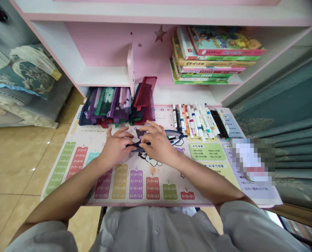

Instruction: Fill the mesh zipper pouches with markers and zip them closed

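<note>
A navy mesh zip pouch (184, 134) lies across the middle of the desk, with a few markers (175, 140) showing inside its right part. At its left end, my left hand (116, 144) pinches the edge between thumb and fingers. My right hand (157, 141) grips the pouch near its middle, thumb and forefinger closed on the top edge, covering part of it. Whether a zip pull sits between those fingers is hidden. To the right, a row of loose markers (195, 120) in white, orange and black lies side by side.
Filled mesh pouches (110, 105) pile at the back left, beside red mesh pouches (145, 96). Stacked books (213, 59) sit on the pink and white shelf (156, 91). A blurred-out object (253, 161) lies at the right edge of the desk mat (169, 168). A curtain (284, 115) hangs beyond.
</note>
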The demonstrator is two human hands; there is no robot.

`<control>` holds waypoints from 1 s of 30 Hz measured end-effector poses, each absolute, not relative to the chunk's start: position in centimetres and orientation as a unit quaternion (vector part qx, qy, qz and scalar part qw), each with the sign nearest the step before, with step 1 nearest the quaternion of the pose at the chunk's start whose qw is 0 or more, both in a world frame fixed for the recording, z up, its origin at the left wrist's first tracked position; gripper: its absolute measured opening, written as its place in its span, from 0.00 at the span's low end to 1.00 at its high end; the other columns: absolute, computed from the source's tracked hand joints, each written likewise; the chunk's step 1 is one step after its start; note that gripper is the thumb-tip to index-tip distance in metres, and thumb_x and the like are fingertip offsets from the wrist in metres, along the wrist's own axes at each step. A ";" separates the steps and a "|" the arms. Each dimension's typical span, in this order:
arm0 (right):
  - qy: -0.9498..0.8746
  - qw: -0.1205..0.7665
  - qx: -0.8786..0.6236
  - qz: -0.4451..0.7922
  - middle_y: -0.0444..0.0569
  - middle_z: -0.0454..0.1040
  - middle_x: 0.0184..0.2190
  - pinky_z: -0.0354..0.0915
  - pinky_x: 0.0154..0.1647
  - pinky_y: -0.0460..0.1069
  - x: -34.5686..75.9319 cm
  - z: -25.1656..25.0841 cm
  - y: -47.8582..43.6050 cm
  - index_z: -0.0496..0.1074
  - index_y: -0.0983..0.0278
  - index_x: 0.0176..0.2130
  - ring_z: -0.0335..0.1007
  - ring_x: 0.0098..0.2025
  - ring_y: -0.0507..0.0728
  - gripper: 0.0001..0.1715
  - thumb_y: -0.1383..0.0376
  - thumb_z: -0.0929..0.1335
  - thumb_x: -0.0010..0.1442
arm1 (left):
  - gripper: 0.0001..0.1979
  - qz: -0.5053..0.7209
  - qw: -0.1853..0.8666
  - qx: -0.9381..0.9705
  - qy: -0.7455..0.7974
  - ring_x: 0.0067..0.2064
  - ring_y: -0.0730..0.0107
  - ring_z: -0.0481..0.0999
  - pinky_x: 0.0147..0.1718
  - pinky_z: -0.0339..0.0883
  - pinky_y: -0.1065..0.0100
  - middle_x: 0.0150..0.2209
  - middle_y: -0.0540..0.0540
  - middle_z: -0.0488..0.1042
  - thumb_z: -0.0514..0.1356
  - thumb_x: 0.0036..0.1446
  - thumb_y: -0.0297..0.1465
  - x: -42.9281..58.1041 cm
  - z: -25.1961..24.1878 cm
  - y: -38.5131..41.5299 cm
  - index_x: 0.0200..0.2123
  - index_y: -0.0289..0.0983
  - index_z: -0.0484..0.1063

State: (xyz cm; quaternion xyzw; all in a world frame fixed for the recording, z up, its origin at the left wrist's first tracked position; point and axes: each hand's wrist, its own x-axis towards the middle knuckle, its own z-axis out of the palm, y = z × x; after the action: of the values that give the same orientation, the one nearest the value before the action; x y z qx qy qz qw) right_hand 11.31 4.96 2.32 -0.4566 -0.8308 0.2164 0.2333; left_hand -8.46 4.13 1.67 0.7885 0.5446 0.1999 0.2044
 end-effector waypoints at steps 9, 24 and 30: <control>-0.827 0.232 -0.464 0.219 0.51 0.75 0.54 0.52 0.64 0.74 11.5 2.4 5.0 0.73 0.62 0.26 0.54 0.69 0.70 0.09 0.70 0.70 0.58 | 0.04 0.203 0.196 0.790 0.544 0.62 0.46 0.70 0.63 0.37 0.31 0.41 0.48 0.82 0.70 0.50 0.29 -8.5 1.6 4.1 0.26 0.44 0.80; -0.822 0.213 -0.474 0.232 0.52 0.75 0.55 0.50 0.64 0.75 11.8 3.0 5.2 0.72 0.63 0.25 0.55 0.69 0.70 0.10 0.70 0.70 0.58 | 0.03 0.169 0.184 0.794 0.555 0.63 0.46 0.68 0.64 0.37 0.31 0.44 0.47 0.81 0.68 0.53 0.30 -8.3 2.4 3.9 0.28 0.43 0.80; -0.821 0.205 -0.476 0.237 0.51 0.75 0.55 0.50 0.65 0.74 12.0 3.0 5.3 0.72 0.62 0.26 0.54 0.69 0.70 0.09 0.70 0.70 0.58 | 0.03 0.173 0.178 0.797 0.550 0.63 0.47 0.68 0.63 0.38 0.31 0.44 0.47 0.82 0.69 0.53 0.29 -8.4 2.1 3.9 0.27 0.43 0.80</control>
State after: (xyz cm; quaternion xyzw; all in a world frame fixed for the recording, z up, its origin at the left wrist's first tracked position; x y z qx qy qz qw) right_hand 11.97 5.31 2.99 -0.4763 -0.8213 0.2375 0.2053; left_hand -8.44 3.94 2.13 0.7973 0.5502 0.1727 0.1781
